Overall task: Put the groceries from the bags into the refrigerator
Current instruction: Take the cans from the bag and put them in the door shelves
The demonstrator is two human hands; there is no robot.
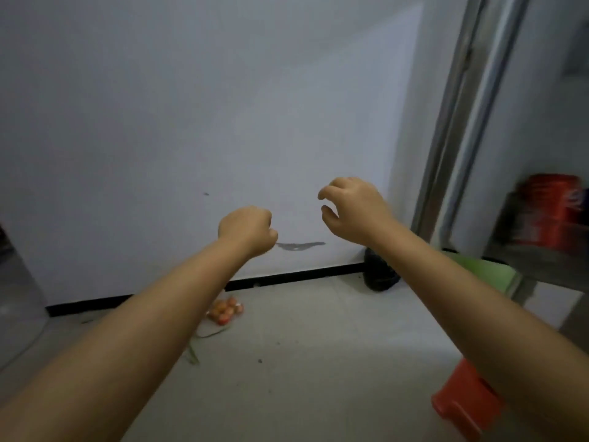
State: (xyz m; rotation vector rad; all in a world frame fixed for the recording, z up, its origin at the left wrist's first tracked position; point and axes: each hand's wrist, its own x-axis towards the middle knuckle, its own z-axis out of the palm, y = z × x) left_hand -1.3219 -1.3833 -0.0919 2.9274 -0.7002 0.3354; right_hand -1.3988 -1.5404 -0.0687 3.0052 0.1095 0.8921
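Lower centre of the head view, on the floor (pixel 318 362) against the black skirting: bag of orange-red round groceries (pixel 227 311), clear wrapping, lying low and slightly wider than tall. Loose green stalks (pixel 204 338) trail from it toward the lower left.

Centre of frame: left hand (pixel 247 229), raised, fingers curled into a fist, holding nothing.

Right of centre: right hand (pixel 352 208), raised a little higher, fingers (pixel 323 193) bent claw-like and apart, holding nothing.

Key relation: the bag lies well below both hands, almost directly under the left wrist and partly hidden by the left forearm. Left hand judged nearer; a downward reach would be needed.

Lower right corner area: dark bag (pixel 381 272) at the wall's foot, contents not visible. Red stool (pixel 468 400) at bottom right.

Refrigerator: not identifiable; the blurred metal frame (pixel 459 122) at right cannot be named with confidence.
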